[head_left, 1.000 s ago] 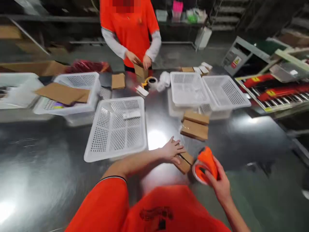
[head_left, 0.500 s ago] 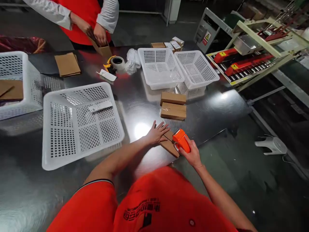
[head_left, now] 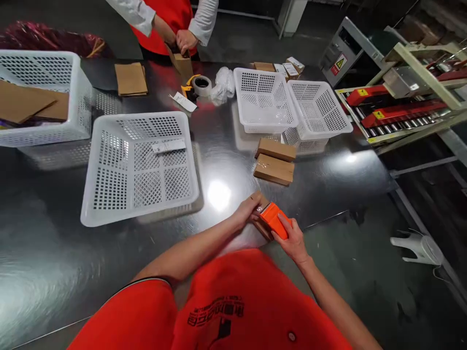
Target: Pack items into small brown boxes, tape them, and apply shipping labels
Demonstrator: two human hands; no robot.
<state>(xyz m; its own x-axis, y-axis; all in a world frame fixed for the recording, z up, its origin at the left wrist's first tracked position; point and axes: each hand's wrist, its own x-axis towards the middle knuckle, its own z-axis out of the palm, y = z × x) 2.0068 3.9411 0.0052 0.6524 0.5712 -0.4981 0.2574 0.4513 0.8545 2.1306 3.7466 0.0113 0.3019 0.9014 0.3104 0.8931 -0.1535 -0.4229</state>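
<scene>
A small brown cardboard box (head_left: 260, 200) lies on the shiny steel table (head_left: 54, 262) just in front of me. My left hand (head_left: 247, 210) curls over its near end and grips it. My right hand (head_left: 294, 238) is closed around an orange tape dispenser (head_left: 274, 219), whose front end rests on top of the box. Most of the box is hidden under the two hands and the dispenser.
Two more brown boxes (head_left: 274, 162) lie beyond. A white basket (head_left: 140, 165) holding a label sits left, two empty white baskets (head_left: 292, 104) sit behind, another with cardboard (head_left: 36, 104) far left. A person in orange (head_left: 171, 24) handles a box opposite, beside a tape roll (head_left: 202, 85). A roller conveyor (head_left: 397, 116) stands right.
My left hand went from lying flat with fingers spread on the box to curling round its end. My right hand brought the orange dispenser down onto the box. The view shifted right.
</scene>
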